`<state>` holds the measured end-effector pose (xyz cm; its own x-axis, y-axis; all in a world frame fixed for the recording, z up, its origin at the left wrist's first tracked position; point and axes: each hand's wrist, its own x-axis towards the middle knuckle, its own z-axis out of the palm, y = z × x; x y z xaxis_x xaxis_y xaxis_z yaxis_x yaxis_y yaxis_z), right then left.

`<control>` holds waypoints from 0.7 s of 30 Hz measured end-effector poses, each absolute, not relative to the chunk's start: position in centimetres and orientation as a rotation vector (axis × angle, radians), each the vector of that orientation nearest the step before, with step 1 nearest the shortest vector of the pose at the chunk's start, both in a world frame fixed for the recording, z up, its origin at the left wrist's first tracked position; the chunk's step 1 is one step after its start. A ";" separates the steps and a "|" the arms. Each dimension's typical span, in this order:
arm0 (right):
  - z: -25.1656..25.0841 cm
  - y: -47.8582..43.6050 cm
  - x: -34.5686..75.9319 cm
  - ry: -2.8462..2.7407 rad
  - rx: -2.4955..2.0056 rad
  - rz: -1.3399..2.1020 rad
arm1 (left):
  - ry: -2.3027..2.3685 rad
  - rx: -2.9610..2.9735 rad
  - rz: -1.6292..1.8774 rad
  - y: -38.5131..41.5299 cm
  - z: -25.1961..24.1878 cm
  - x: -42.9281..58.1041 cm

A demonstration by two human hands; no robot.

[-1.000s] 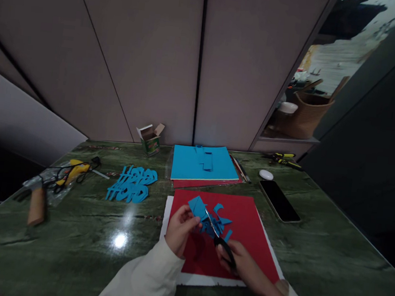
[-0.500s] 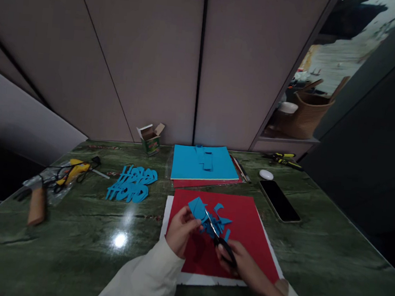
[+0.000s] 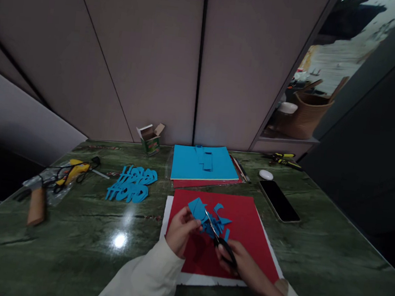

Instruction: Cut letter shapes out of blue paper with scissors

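Pinched between the fingers of my left hand is a piece of blue paper, held above the red sheet. My right hand is closed round the black handles of a pair of scissors. Their blades point up and left, with the tips at the edge of the blue piece. Several blue paper scraps lie just beneath and beside the blades. Under everything is a red sheet, resting on a larger white sheet whose edges show at the left and front.
Cut blue letter shapes lie to the left. A yellow glue gun and a wooden-handled tool are farther left. Behind stand a small open box and stacked blue paper. A phone and pliers sit at right.
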<state>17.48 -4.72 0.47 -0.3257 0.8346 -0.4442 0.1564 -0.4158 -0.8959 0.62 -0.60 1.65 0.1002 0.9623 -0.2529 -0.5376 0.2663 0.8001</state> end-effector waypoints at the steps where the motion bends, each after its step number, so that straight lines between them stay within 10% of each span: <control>1: 0.4 -4.7 17.5 -1.295 -1.408 1.792 | 0.884 0.602 1.211 -0.6 1.6 0.6; 21: 1.1 -4.6 17.1 -1.268 -1.381 1.787 | 0.893 0.604 1.213 -0.7 1.9 0.7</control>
<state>17.10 -4.60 1.15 -0.3254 0.8449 -0.4245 0.1216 -0.4079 -0.9049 0.70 -0.65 1.92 0.0937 0.9619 -0.2567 -0.5309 0.2664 0.8045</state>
